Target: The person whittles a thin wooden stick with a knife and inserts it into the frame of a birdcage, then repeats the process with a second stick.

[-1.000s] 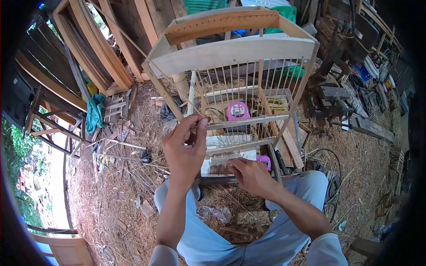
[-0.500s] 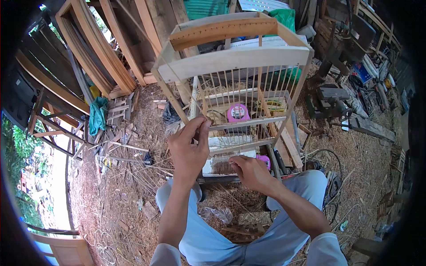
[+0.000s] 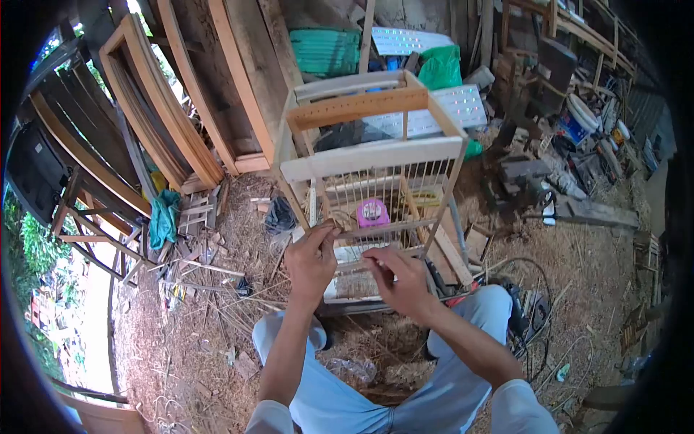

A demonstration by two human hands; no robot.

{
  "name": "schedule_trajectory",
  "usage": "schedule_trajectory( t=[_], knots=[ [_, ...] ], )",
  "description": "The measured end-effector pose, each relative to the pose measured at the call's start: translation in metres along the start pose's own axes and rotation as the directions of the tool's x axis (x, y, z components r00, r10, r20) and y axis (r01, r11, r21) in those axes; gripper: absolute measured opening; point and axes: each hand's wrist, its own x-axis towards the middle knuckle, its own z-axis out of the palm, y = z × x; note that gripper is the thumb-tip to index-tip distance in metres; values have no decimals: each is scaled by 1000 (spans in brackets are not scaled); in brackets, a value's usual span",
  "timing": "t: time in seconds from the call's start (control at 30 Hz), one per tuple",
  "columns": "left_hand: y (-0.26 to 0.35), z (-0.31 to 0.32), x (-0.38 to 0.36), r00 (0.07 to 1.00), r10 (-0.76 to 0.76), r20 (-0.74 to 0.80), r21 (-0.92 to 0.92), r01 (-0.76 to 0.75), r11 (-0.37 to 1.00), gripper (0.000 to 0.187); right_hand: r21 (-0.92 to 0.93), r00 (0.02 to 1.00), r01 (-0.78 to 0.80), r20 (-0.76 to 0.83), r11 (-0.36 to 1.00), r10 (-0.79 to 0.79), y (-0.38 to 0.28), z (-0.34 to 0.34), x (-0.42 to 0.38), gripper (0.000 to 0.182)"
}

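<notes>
A wooden cage frame (image 3: 372, 158) with thin upright bars stands between my knees, its curved top board facing me. My left hand (image 3: 311, 266) is closed in a pinch at the left end of the cage's middle rail. Whatever lies between those fingertips is too small to make out. My right hand (image 3: 402, 283) is in front of the lower bars, thumb and fingers pressed together near the lower rail. Its fingertips hide anything they may hold. Behind the bars sits a pink tape measure (image 3: 372, 212).
Wood shavings and thin sticks cover the ground (image 3: 217, 318). Wooden frames (image 3: 155, 101) lean at the back left. A dark metal machine (image 3: 524, 170) stands to the right, near a black cable (image 3: 549, 282). Green sacking (image 3: 439, 67) lies behind the cage.
My right hand has risen from below the cage to its lower bars. My left hand keeps its pinch at the rail. The cage appears lower and slightly further left in view.
</notes>
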Motion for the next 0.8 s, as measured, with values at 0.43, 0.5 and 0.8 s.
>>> schedule_trajectory(
  t=[0.43,0.5,0.8],
  knots=[
    [1,-4,-2,996,-72,55,-41,74,996,20,-470,997,-38,36,882,62,-56,18,81,14],
    [0,-6,-4,997,-57,55,-47,60,997,23,-534,994,-46,59,844,91,-63,17,86,14],
    [-19,2,-16,990,22,139,173,-46,984,35,-614,968,9,204,790,147,-63,25,99,15]
  ],
)
